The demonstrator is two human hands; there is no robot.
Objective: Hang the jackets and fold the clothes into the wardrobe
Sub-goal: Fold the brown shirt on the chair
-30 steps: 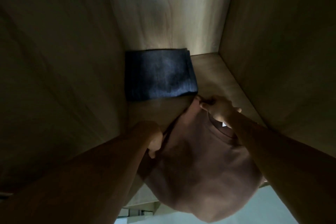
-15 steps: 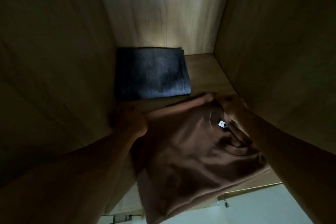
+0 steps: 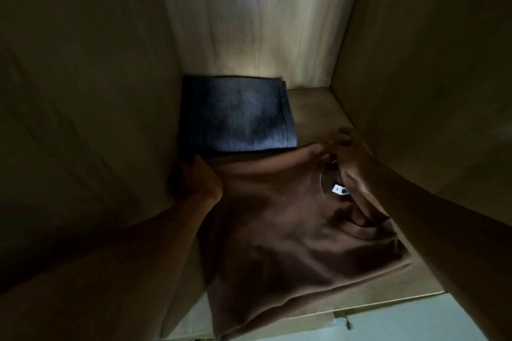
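A folded brown T-shirt [image 3: 291, 235] lies on the wooden wardrobe shelf [image 3: 315, 111], its collar with a white label toward the back right and its near edge hanging over the shelf front. My left hand [image 3: 198, 178] grips the shirt's far left corner beside the left wall. My right hand [image 3: 349, 153] rests on the collar edge, fingers pinching the cloth. Folded dark blue jeans [image 3: 238, 115] lie behind the shirt, against the back wall.
Wooden walls close the compartment at left [image 3: 83, 119], right [image 3: 429, 91] and back [image 3: 257, 16]. A strip of bare shelf shows to the right of the jeans. Pale floor [image 3: 415, 321] shows below the shelf front.
Both hands have pushed the brown shirt deeper onto the shelf and spread it flat. It hung bunched over the front edge one second ago.
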